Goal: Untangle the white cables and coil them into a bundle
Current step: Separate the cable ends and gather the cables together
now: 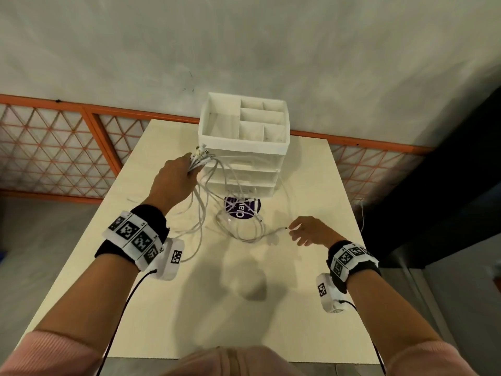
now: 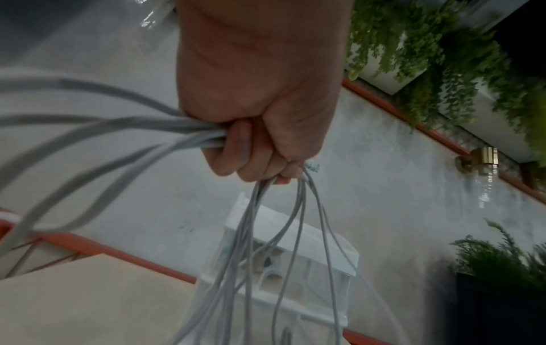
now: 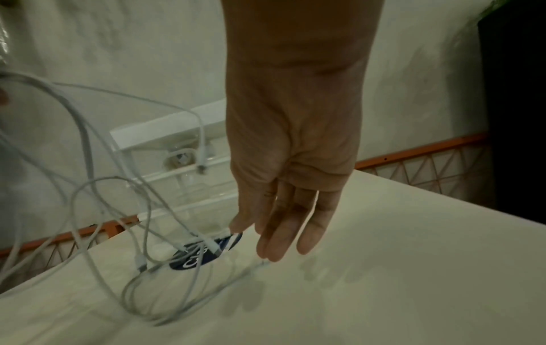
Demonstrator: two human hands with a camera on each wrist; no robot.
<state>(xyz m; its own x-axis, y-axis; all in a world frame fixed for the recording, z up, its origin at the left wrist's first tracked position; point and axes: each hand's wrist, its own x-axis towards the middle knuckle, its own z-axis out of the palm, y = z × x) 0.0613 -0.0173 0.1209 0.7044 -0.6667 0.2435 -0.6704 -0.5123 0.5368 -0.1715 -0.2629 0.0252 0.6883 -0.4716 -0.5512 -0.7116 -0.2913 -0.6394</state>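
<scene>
White cables [image 1: 206, 185] hang in a tangle from the left hand [image 1: 173, 177], which is raised above the counter [image 1: 311, 308] with its fingers [image 2: 236, 149] curled tight round a bunch of them, plug ends sticking out past the fist. Their lower loops trail onto the counter and over a purple disc [image 1: 242, 208]. The right hand [image 1: 311, 230] hovers low beside the loops, fingers [image 3: 280, 233] nearly straight; whether its fingertips pinch the nearest cable end cannot be told. Behind the cables stands a white drawer unit [image 1: 244, 147] with an open divided tray on top. An orange lattice rail [image 1: 54, 147] runs along the grey wall beyond.
</scene>
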